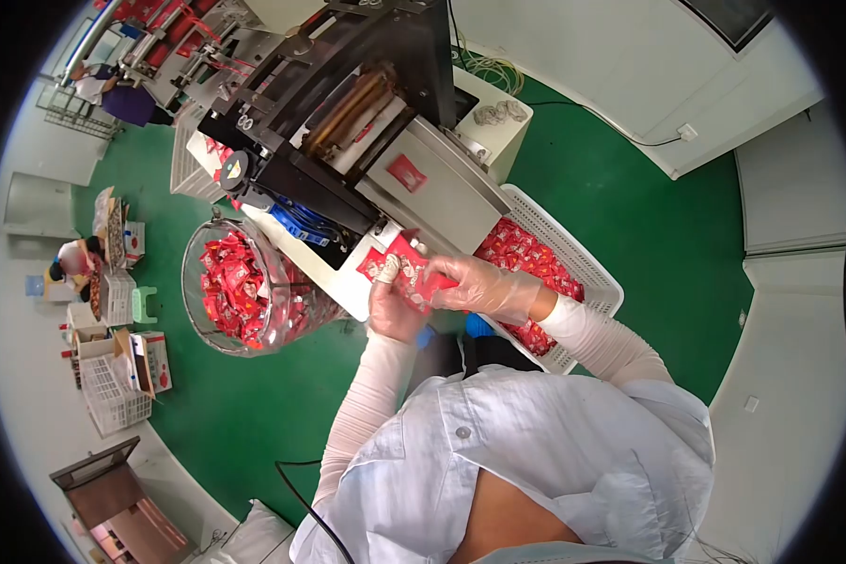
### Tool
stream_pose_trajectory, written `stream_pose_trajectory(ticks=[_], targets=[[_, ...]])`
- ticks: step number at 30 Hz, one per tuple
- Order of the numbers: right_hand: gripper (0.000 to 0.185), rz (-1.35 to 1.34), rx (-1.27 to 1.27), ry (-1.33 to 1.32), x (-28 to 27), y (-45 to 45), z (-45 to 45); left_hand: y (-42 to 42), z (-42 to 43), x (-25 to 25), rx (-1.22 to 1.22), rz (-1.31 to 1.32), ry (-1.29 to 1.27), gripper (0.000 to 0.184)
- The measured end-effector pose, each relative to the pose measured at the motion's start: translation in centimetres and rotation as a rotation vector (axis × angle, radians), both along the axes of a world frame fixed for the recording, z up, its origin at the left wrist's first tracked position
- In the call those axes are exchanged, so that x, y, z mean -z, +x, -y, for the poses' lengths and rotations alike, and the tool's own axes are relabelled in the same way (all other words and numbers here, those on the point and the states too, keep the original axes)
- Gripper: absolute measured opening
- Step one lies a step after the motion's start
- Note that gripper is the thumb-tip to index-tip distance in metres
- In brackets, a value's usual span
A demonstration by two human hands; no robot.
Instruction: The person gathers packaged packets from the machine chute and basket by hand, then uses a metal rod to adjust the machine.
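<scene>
My left hand (397, 308) is closed on several small red printed packets (408, 270), its thumb, in a white cover, pressed on top. In a clear plastic glove, my right hand (487, 289) has its fingers closed on a red packet (439, 282) at the right side of the same bunch. Both hands are close together over the front edge of a machine (348, 122). A single red packet (406, 174) lies flat on the machine's pale metal plate (451, 193), just beyond my hands.
A white perforated crate (600, 273) of red packets stands right of the machine. To the left is a round, plastic-lined basket (195, 282) full of packets. Farther left, a person (75, 261) is among crates and boxes; another person (127, 101) is at upper left. A cable crosses the green floor.
</scene>
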State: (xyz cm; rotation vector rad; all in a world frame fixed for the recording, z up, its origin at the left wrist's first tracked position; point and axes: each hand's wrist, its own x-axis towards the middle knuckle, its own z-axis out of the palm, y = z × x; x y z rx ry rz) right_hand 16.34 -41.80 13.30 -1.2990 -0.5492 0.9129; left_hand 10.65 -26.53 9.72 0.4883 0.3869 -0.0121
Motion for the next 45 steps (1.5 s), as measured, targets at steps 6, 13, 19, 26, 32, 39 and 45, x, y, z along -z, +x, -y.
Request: stream_pose_trajectory(ticks=[6,13,19,26,32,39,45], targets=[[0.021,-0.103,0.007,-0.218,0.3,0.1,1.9,0.0,0.0,-0.9,-0.089,-0.049,0.086,0.036],[0.027,-0.087,0.14,-0.335,4.0,-0.4,7.4,-0.1,-1.5,-3.9,-0.305,-0.065,0.383,0.028],[0.035,0.421,0.215,-0.775,6.8,0.4,11.5,-1.6,-0.5,-7.3,-0.227,-0.04,0.708,0.025],[0.037,-0.159,0.22,-0.047,-0.6,0.1,4.3,-2.8,-0.2,-7.5,0.025,0.022,0.69,0.02],[0.049,0.069,0.218,-0.059,3.3,3.0,0.3,-4.2,-0.1,-5.9,0.135,-0.076,0.691,0.028],[0.046,0.447,0.423,-0.858,14.8,8.7,-3.4,-8.1,-1.0,-4.0,0.209,-0.105,0.289,0.056],[0.035,0.102,0.701,-0.723,18.1,9.5,-7.6,-10.8,-2.0,-2.5,0.101,-0.214,0.174,0.061]])
